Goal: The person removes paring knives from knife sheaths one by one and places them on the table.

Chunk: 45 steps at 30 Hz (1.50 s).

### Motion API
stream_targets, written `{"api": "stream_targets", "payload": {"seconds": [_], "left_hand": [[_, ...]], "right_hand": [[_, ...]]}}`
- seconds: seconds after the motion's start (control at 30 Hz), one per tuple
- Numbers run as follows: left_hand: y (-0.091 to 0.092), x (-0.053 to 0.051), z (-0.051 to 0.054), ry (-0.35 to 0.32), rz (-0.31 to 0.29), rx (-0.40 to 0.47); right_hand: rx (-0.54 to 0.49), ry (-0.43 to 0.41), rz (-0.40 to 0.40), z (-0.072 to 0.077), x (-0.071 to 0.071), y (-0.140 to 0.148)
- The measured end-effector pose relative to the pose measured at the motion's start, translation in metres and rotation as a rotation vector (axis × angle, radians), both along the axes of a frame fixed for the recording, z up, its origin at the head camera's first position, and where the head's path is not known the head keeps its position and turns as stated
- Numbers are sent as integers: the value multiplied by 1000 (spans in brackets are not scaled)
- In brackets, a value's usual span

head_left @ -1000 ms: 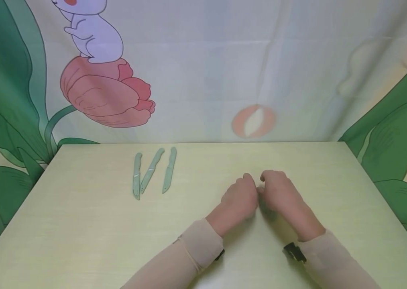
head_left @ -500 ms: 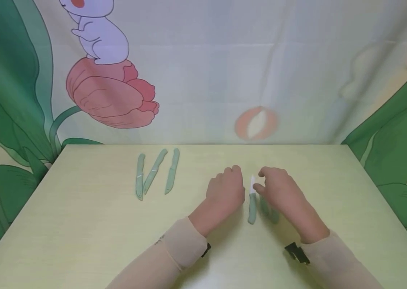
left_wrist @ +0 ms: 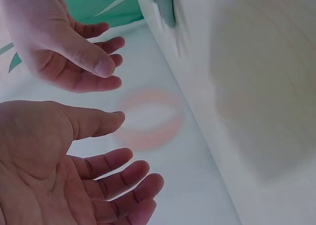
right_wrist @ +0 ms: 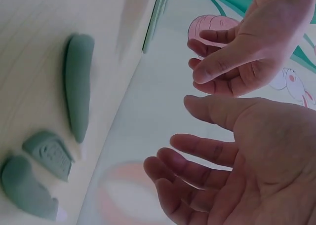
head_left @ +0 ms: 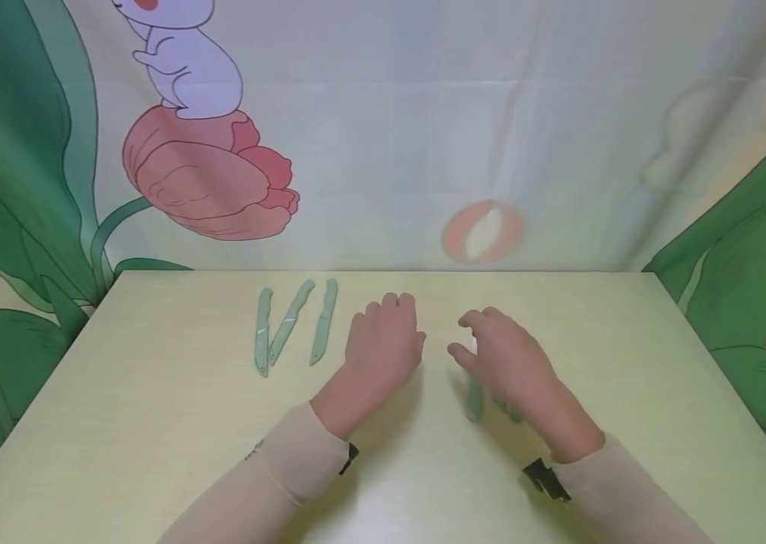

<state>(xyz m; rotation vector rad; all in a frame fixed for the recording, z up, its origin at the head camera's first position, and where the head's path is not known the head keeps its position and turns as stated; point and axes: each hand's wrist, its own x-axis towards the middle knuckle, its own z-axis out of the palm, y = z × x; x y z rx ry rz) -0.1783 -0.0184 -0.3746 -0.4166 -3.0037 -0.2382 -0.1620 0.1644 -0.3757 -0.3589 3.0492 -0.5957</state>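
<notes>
My left hand is raised over the table with fingers loosely bent, holding nothing. To its right, my right hand hovers above a knife with a green handle, apart from it. That hand hides most of the blade. In the right wrist view, the knife handle lies on the table beside a short green piece with raised marks and a curved green handle. The left wrist view shows both palms bare, the left hand below the right hand.
Three green knives, apparently in sheaths, lie at the back left: a left one, a slanted one and a right one. The pale table ends at a printed curtain.
The hands, close together a second ago, have separated. My left hand has moved left. A knife with a white blade came into sight between them; my right hand has shifted left over it.
</notes>
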Motion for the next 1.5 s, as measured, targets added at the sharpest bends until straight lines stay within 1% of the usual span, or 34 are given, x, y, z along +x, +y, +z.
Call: {"api": "stream_targets", "payload": {"seconds": [0.1, 0.17, 0.27, 0.33, 0.47, 0.57, 0.67, 0.77, 0.9, 1.07, 1.23, 1.37, 1.5], "left_hand": [[-7, -2, 0, 7, 12, -5], [-12, -4, -1, 18, 19, -5], [-19, -8, -3, 40, 24, -1], [-24, -11, -3, 50, 26, 1], [-34, -18, -2, 44, 45, -12], [-44, -26, -2, 41, 63, -23], [-54, -36, -3, 41, 79, -26], [-65, -47, -2, 23, 105, -9], [-80, -64, -2, -36, 144, 17], [-95, -86, -5, -107, 180, 27], [-102, -106, -8, -164, 187, 37], [-103, -120, -11, -205, 193, 59], [-103, -135, -17, -236, 193, 63]], "right_hand": [[-8, 42, 9, -3, 2, -5], [-9, 69, 16, -6, 2, -8], [8, 113, 43, -8, 1, -13], [18, 126, 53, -10, 1, -16], [25, 147, 77, -15, 0, -22], [31, 156, 93, -18, -2, -28], [45, 146, 106, -18, -4, -36], [64, 135, 122, -17, -7, -44], [100, 144, 155, -16, -11, -57], [139, 134, 185, -16, -16, -74], [152, 112, 191, -18, -21, -88], [165, 101, 192, -22, -24, -96], [186, 91, 180, -26, -27, -101]]}}
